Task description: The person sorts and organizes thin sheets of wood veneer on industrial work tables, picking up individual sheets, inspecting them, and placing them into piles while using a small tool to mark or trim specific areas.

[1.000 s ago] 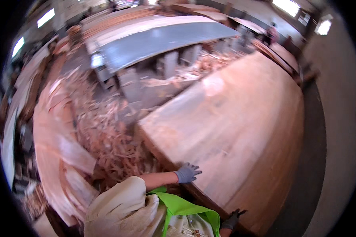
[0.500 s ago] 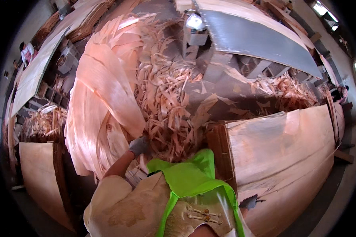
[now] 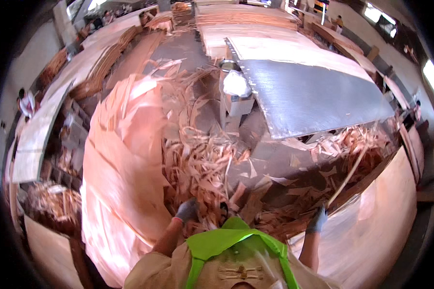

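My left hand point(image 3: 187, 210), in a grey glove, is over the near end of a heap of torn veneer scraps point(image 3: 197, 161). It is just right of a tall, draped pile of pinkish veneer sheets point(image 3: 125, 168); blur hides how its fingers are set. My right hand point(image 3: 317, 220), also gloved, is closed at the left edge of a stack of pale veneer point(image 3: 371, 221). From its fingers a long, narrow veneer strip point(image 3: 348, 177) slants up and away to the right. Whether anything else is in that hand is hidden.
A dark, smooth-topped table point(image 3: 318, 96) stands ahead to the right, with veneer stacks point(image 3: 246, 19) behind it. A white bundle point(image 3: 236, 84) sits on a block point(image 3: 239, 106) beside it. More scraps point(image 3: 352, 139) lie under its near edge. A person point(image 3: 26, 103) is far left.
My view has lifted toward the far room. My right hand has moved forward to the stack's edge and now has a strip at its fingers. My left hand has shifted right, off the draped pile.
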